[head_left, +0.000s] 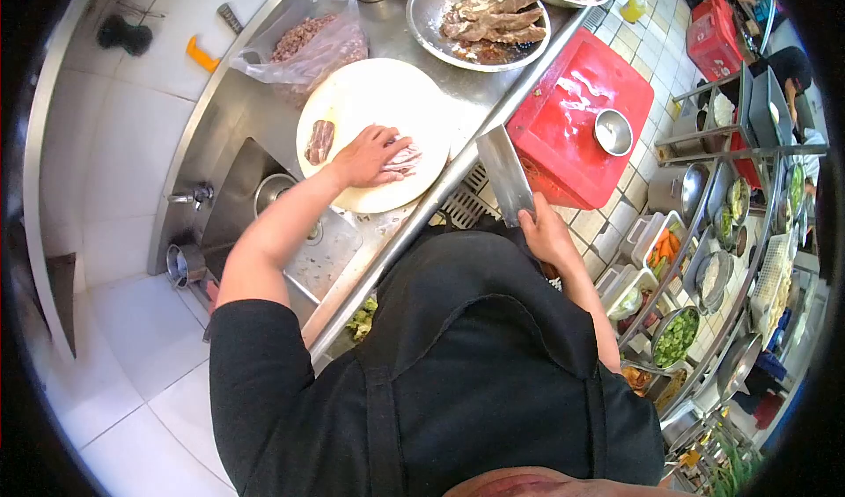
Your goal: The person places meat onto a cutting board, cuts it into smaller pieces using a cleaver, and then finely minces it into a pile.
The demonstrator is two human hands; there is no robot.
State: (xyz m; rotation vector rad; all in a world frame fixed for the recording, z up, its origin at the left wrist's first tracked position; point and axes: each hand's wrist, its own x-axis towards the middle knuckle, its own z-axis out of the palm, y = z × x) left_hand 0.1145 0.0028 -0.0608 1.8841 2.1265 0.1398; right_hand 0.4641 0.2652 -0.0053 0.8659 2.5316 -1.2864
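Observation:
My left hand (368, 155) rests on pale sliced meat (403, 159) on a round white cutting board (378, 92), its fingers spread over the slices. A darker piece of meat (319, 142) lies on the board to the left of that hand. My right hand (549, 233) is wrapped round the handle of a cleaver (504, 169), whose broad blade is raised beside the counter edge, away from the board. The handle is mostly hidden by the fingers.
Behind the board are a plastic bag of minced meat (308, 44) and a metal bowl of dark meat strips (480, 57). A red crate (576, 83) holds a small bowl (613, 132). At the left is a sink (330, 255); vegetable racks and other people are at the right.

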